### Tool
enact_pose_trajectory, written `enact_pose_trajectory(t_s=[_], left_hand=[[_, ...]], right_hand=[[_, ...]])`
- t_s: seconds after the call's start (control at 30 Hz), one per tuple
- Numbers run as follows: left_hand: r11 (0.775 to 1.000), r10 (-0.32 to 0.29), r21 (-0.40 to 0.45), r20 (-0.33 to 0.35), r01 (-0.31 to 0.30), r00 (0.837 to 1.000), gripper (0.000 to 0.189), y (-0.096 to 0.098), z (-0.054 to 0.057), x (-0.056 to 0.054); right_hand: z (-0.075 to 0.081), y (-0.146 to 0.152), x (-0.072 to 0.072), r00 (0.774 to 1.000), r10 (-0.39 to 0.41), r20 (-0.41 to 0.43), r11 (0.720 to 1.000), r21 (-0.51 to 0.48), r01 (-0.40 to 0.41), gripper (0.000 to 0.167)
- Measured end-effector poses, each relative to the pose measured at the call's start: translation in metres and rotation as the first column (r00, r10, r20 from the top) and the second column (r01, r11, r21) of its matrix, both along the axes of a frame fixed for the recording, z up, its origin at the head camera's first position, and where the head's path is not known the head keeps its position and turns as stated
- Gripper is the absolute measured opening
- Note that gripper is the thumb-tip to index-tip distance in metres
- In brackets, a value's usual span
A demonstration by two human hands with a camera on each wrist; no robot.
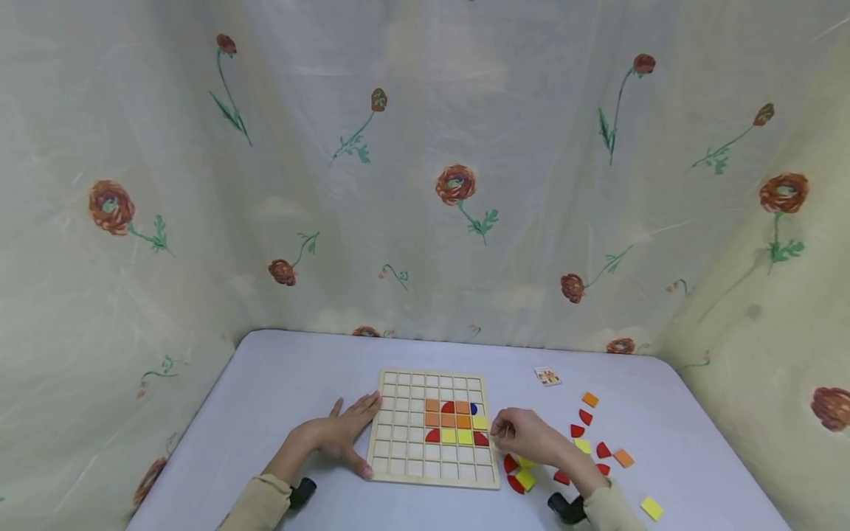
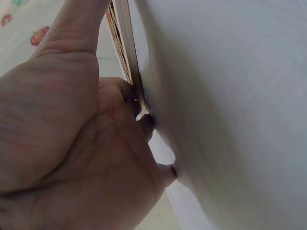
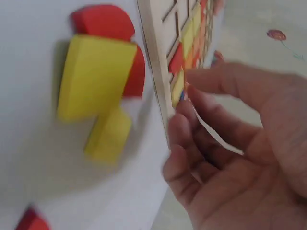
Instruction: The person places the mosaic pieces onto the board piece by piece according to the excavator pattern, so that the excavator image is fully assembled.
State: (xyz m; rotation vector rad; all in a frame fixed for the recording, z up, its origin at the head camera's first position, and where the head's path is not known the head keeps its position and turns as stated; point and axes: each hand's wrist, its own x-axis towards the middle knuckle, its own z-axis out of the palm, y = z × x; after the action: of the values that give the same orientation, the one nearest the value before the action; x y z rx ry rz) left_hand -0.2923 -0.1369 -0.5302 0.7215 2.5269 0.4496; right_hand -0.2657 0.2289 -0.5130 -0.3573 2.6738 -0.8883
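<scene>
A wooden grid board lies on the table, with red, orange, yellow and blue pieces in several cells on its right half. My left hand rests along the board's left edge, fingers extended, the thumb at the near left corner. In the left wrist view its fingertips touch the board's side. My right hand hovers at the board's right edge with fingers bent, thumb and index tips close together. Whether a piece sits between those tips is unclear. Beyond them, a blue piece lies in a cell.
Red quarter-circles and yellow squares lie loose beside the board, under and near the right hand. More red, orange and yellow pieces are scattered farther right. A small picture card lies at the back right. A flowered curtain surrounds the table.
</scene>
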Motion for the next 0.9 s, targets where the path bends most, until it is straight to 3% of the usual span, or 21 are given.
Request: enact_pose_trajectory(t_s=[0.23, 0.43, 0.67, 0.9], left_hand=[[1.0, 0.011, 0.002, 0.002, -0.011, 1.0, 0.128, 0.001, 0.004, 0.004], [1.0, 0.016, -0.002, 0.012, -0.016, 1.0, 0.129, 0.0, 0.003, 0.003], [1.0, 0.018, -0.005, 0.007, -0.018, 1.0, 0.13, 0.001, -0.001, 0.001], [1.0, 0.018, -0.004, 0.003, -0.018, 1.0, 0.129, 0.002, 0.001, 0.002]], right_hand=[[-0.004, 0.018, 0.011, 0.994, 0.067, 0.087, 0.995, 0.065, -0.073, 0.022], [-0.007, 0.023, 0.016, 0.994, 0.079, 0.07, 0.995, 0.055, -0.082, 0.017], [-0.009, 0.029, 0.018, 0.997, -0.034, 0.063, 0.997, 0.078, 0.029, 0.017], [-0.016, 0.03, 0.014, 0.989, -0.147, 0.009, 0.978, 0.148, 0.144, 0.023]])
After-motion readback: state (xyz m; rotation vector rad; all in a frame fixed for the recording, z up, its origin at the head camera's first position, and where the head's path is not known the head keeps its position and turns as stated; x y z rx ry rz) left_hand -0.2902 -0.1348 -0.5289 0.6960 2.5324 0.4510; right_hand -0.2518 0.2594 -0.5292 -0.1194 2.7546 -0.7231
